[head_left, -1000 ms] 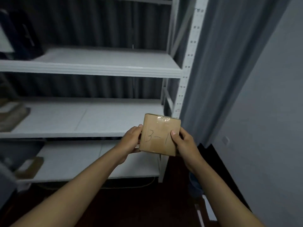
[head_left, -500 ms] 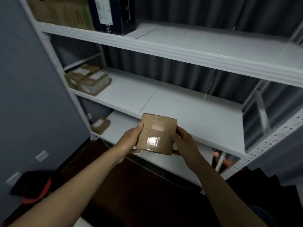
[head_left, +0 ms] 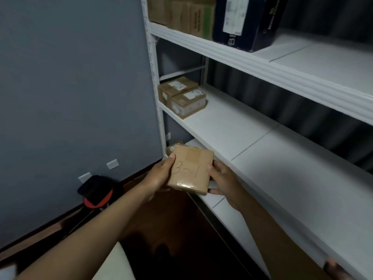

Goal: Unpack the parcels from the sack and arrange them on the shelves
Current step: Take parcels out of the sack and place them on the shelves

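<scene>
White metal shelving (head_left: 252,63) fills the right of our view, beside a blue-grey wall (head_left: 70,87) and above a dark wooden floor (head_left: 181,229). We hold a small flat brown cardboard parcel taped over and marked "3-1" (head_left: 190,171) in front of the lowest shelf's edge. Its long axis runs away from us, tilted slightly right, marked face up. Our left hand (head_left: 159,176) grips its left side, thumb on top; our right hand (head_left: 221,179) grips its right side likewise. Two brown labelled boxes (head_left: 181,97) sit together on the middle shelf. Above stand tan cartons (head_left: 181,13) and one dark blue box (head_left: 242,21). One black and red object (head_left: 96,191) lies against the wall.
</scene>
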